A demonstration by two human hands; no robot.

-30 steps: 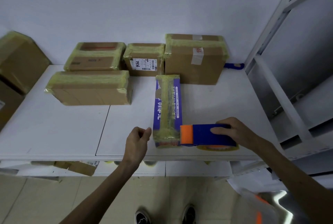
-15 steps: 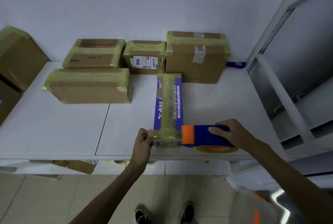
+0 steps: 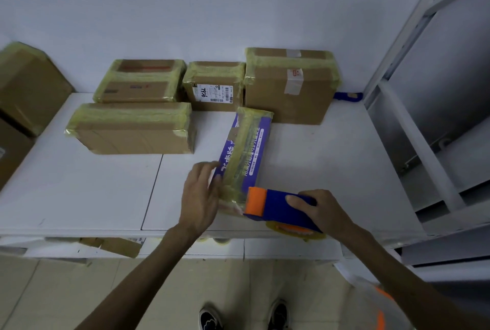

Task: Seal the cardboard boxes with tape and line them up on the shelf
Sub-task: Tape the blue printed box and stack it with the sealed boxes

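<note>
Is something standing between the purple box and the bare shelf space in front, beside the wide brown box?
No object lies on that stretch of shelf. Only the left hand is there, touching the left side of the purple box. The right hand holds the tape dispenser at the box's near end.

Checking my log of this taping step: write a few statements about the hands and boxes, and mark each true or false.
1. The right hand grips the blue and orange tape dispenser. True.
2. The left hand hangs clear of the purple box. False: its fingers lie against the box's left side.
3. Yellowish tape runs along the purple box's top. True.
4. The barcode-labelled box is rightmost in the back row. False: it stands between the low box and the large box, which is rightmost.
</note>
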